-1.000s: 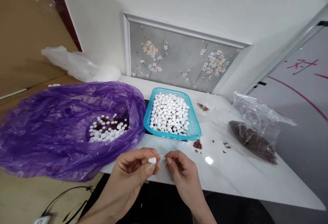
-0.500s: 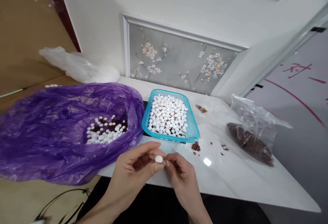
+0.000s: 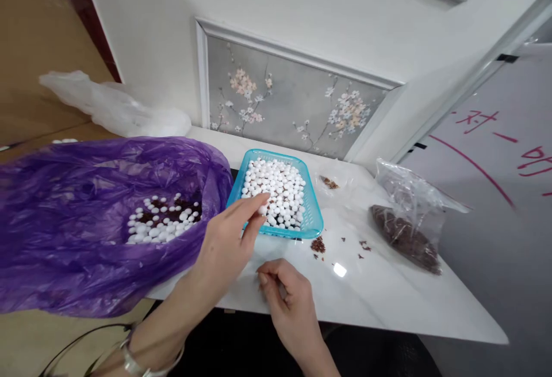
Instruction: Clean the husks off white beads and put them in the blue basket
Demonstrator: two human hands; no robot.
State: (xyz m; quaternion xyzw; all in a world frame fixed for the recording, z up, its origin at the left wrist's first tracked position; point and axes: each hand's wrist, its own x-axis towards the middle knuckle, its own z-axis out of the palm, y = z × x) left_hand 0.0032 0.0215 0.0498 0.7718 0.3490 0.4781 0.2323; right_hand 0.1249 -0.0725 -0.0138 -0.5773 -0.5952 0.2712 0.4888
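Observation:
My left hand point(image 3: 230, 233) reaches over the front left of a blue plastic basket point(image 3: 317, 224). Its index finger and thumb are apart, right at the small white balls point(image 3: 280, 184) heaped inside. Whether a fingertip still touches one of these balls is hard to see. My right hand point(image 3: 291, 302) hovers by the table's front edge, thumb and index finger pinched together. Anything in that pinch is too small to make out. A little pile of dark brown, clove-like bits point(image 3: 318, 244) lies in front of the basket, with several loose pieces point(image 3: 364, 246) farther right.
A purple plastic bag point(image 3: 99, 193) gapes at left, holding white balls and brown bits. A clear bag of dark brown material point(image 3: 405, 239) lies at right on the white table point(image 3: 401, 302). A small clear bag point(image 3: 338, 179) sits behind; a whiteboard point(image 3: 483, 193) stands right.
My left hand has moved forward from my right hand to the basket; the white ball it held is no longer distinguishable. My right hand stays near the table edge, still pinched. The view has shifted slightly.

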